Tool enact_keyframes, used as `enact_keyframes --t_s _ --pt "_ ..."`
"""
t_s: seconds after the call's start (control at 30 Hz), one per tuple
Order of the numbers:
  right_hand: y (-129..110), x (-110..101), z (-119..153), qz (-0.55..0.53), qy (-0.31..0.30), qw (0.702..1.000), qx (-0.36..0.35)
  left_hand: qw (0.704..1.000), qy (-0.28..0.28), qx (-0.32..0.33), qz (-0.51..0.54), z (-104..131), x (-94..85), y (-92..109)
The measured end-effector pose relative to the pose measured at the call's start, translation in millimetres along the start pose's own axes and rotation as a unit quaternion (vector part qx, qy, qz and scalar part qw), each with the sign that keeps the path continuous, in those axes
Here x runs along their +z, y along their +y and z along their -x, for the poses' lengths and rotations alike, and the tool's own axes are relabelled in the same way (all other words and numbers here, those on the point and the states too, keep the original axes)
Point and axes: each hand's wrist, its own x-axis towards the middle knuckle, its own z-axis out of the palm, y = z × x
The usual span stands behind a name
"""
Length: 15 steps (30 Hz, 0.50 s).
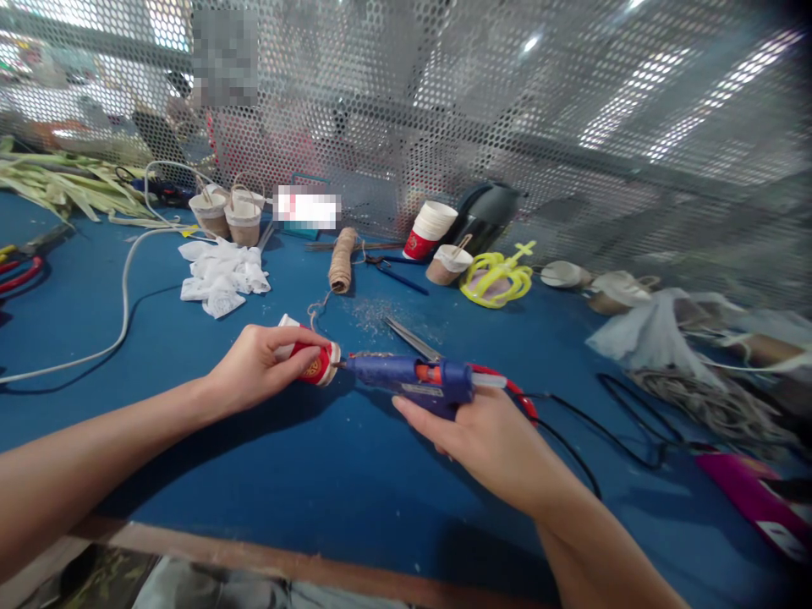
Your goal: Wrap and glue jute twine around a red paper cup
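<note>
My left hand [270, 364] is closed around a red and white paper cup [322, 365], tipped on its side above the blue table [355, 491]. In my right hand [475, 431] is a blue hot glue gun [406, 378], its nozzle at the cup's near end; whether it touches cannot be told. A clear glue stick [490, 381] sticks out of the gun's back. A strand of twine runs from behind the cup to a roll of jute twine [343, 260]. Scissors [412, 338] lie just behind the gun, their red handles partly hidden by it.
White lace fabric [225, 275] and twine-wrapped cups [243, 222] stand back left. Behind are stacked paper cups [431, 228], a small wrapped cup [449, 264] and a yellow crown [498, 279]. A black cord [571, 440] trails right; a white cable [125, 288] crosses the left. Perforated metal [393, 110] borders the back.
</note>
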Motion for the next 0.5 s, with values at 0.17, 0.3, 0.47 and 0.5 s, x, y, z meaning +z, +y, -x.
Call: enact_keyframes --t_s 0.17,0.3,0.47,0.5 --pt "-1.7 0.3 0.4 -0.001 0.005 1.0 0.004 1.0 0.0 0.002 -0.004 0.8 0.1 0.0" --pt "-1.4 -0.2 -1.5 0.006 0.009 1.0 -0.005 1.0 0.01 0.007 -0.018 0.7 1.0 1.0" --pt "-0.3 -0.7 -2.8 0.044 0.025 0.998 -0.026 0.999 0.013 0.03 -0.041 1.1 1.0 0.9" --pt "0.2 -0.7 -3.4 0.053 0.028 0.998 -0.028 0.998 0.013 0.032 -0.049 1.4 0.9 0.7"
